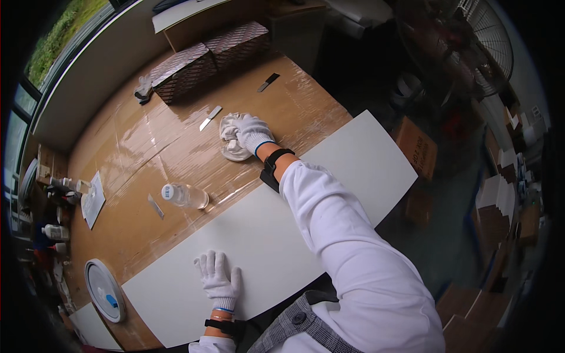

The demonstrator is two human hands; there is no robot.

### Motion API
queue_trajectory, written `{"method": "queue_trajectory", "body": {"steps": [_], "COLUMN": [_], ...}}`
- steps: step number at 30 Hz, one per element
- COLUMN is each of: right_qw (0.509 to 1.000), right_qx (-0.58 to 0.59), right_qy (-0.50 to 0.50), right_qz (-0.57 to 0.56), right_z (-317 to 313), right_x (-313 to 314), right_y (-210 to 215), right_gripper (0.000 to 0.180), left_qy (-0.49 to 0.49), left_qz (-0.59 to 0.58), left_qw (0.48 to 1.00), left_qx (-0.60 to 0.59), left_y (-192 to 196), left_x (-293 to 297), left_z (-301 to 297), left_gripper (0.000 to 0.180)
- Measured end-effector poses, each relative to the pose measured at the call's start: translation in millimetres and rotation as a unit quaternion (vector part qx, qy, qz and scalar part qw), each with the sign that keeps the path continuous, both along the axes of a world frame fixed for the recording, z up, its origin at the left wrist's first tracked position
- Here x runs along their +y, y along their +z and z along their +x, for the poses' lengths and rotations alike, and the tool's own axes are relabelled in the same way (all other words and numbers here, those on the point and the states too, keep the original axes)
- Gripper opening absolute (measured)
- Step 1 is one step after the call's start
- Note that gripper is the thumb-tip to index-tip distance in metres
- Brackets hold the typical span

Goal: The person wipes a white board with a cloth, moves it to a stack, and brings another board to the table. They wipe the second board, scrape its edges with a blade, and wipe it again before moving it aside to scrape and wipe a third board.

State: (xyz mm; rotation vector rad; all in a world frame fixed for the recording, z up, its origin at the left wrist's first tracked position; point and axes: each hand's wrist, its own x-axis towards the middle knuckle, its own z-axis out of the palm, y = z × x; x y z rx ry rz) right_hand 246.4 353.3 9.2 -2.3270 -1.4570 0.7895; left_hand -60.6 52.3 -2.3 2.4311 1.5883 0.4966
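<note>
A long white panel point(259, 235) lies slantwise along the near side of the table. My left hand point(220, 279), in a white knit glove, rests flat on it with the fingers spread. Past the panel's far edge, my gloved right hand point(252, 132) closes over a crumpled whitish cloth point(231, 130) on the table. A clear bottle with a white cap point(187, 196) stands near the panel's far edge, between my hands. Beyond the cloth lie a putty knife point(210, 118) and a dark flat blade point(268, 82). Another thin blade point(155, 206) is left of the bottle.
The brown table point(129, 170) is covered in glossy film. Two patterned boxes point(188, 67) and a grey glove point(143, 89) sit at its far side. At left are a paper sheet point(93, 200), a round white lid point(105, 291) and several bottles. A fan point(482, 47) stands far right, near a carton point(415, 147).
</note>
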Motion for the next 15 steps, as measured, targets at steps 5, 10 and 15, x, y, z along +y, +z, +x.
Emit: {"method": "queue_trajectory", "body": {"steps": [5,10,15], "right_qw": [0.988,0.966,0.908], "right_qx": [0.045,-0.134,-0.189], "right_qy": [-0.023,0.215,0.373], "right_qz": [0.146,0.050,-0.007], "right_z": [53.3,67.6,66.6], "right_x": [-75.7,-236.2,-273.8], "right_y": [91.2,99.3,49.7], "right_gripper": [0.035,0.043,0.061], "left_qy": [0.014,-0.010,-0.084], "left_qz": [-0.028,-0.047,-0.075], "left_qw": [0.999,0.999,0.992], "left_qx": [0.025,0.020,-0.054], "left_y": [4.3,5.0,6.4], "left_x": [1.6,22.9,66.8], "left_z": [-1.9,18.4,114.4], "left_gripper": [0.059,0.056,0.055]}}
